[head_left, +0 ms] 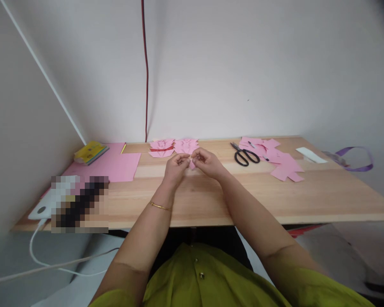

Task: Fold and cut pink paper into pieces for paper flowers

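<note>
My left hand (177,167) and my right hand (206,163) meet above the middle of the wooden table. Between their fingertips is a small piece of pink paper (192,164), pinched from both sides; the fingers hide most of it. Just beyond them lie folded pink paper pieces (186,145), with another folded pink group (161,147) to their left, crossed by a red strip. Black-handled scissors (245,156) rest to the right of my right hand.
Pink paper scraps (284,164) and a white strip (311,155) lie at the right, near a purple strap (355,158). Pink sheets (123,166), a yellow packet (91,152), a pencil (123,148) and a white device (48,204) with a cable are at the left. A wall stands behind.
</note>
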{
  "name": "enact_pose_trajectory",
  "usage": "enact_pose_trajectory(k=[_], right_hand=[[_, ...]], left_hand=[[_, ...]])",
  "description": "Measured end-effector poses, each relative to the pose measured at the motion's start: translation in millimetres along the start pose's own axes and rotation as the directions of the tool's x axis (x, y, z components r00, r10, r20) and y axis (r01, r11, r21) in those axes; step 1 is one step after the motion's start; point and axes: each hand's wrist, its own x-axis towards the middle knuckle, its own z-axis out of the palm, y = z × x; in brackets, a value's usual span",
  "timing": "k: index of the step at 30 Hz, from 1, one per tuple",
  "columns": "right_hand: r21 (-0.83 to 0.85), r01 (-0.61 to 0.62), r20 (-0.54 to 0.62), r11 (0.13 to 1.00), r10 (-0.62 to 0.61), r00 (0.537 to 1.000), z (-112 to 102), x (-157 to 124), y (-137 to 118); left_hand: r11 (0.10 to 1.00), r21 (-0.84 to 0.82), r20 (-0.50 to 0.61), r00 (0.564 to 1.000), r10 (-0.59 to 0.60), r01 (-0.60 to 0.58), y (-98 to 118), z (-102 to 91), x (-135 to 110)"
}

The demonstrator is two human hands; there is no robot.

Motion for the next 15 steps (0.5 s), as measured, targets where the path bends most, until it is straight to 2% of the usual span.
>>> enact_pose_trajectory(k=[7, 15], right_hand=[[-0.011, -0.027, 0.038, 1.0, 0.028, 0.999, 2.1, -0.5, -3.7], [0.014, -0.04, 0.065, 0.999, 0.039, 0.997, 2.9, -0.8, -2.7]], left_hand=[[0.992, 0.111, 0.055, 0.997, 0.049, -0.055, 5.8, 0.5, -2.9], [0.962, 0.244, 0.166, 0.983, 0.08, -0.119, -0.7, -6.2, -0.3]])
